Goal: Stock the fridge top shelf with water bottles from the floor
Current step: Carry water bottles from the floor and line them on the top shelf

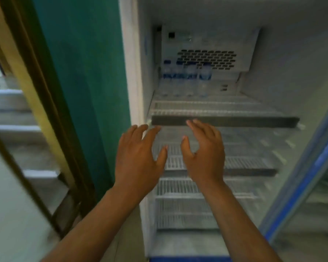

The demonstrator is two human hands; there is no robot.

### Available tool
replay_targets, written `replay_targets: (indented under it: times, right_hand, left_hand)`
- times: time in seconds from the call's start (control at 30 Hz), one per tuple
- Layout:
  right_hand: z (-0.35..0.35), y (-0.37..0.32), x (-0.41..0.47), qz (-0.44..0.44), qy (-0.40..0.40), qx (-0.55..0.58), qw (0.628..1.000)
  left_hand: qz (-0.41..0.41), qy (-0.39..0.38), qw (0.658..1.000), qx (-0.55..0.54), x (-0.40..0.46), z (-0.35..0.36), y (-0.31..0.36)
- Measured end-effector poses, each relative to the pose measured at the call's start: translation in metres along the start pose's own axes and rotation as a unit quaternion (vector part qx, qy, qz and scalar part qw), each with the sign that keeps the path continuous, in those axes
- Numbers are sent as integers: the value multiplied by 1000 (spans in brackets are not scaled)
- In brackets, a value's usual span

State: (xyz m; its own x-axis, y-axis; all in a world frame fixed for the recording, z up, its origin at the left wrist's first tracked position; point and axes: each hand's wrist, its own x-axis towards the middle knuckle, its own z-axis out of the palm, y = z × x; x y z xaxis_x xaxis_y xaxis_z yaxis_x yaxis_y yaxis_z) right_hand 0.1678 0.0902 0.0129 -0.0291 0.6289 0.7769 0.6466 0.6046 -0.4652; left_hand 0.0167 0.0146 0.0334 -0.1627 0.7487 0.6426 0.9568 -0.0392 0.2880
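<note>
Left hand and right hand, frame centre: fingers spread, nothing held. Water bottles stood rear-left on top shelf; neighbours likely toppled if crowded.

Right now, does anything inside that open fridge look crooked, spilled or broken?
Nothing stands out. The clear water bottles with blue labels stand upright in a row at the back left of the white wire top shelf. The lower wire shelves look level, though the picture is blurry. Both hands are empty.

White wire-grid shelf, clear plastic bottles, smooth matt white fridge wall, matt teal wall.
</note>
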Motion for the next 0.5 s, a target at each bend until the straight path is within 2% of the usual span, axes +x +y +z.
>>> replay_targets:
  times: [0.13, 0.27, 0.37, 0.5]
  right_hand:
    - [6, -38, -98, 0, -32, 48, 998]
    - [22, -72, -196, 2, -141, 64, 988]
    - [41, -89, -259, 10, -218, 75, 973]
    - [64, -94, -338, 2, -340, 79, 937]
  left_hand:
    - [-60, -28, 998, -2, -100, -28, -40]
    - [-164, -94, 982, 29, -208, -42, -91]
    - [-248, -149, 956, 40, -281, -48, -120]
    - [-378, -197, 904, 37, -374, -41, -146]
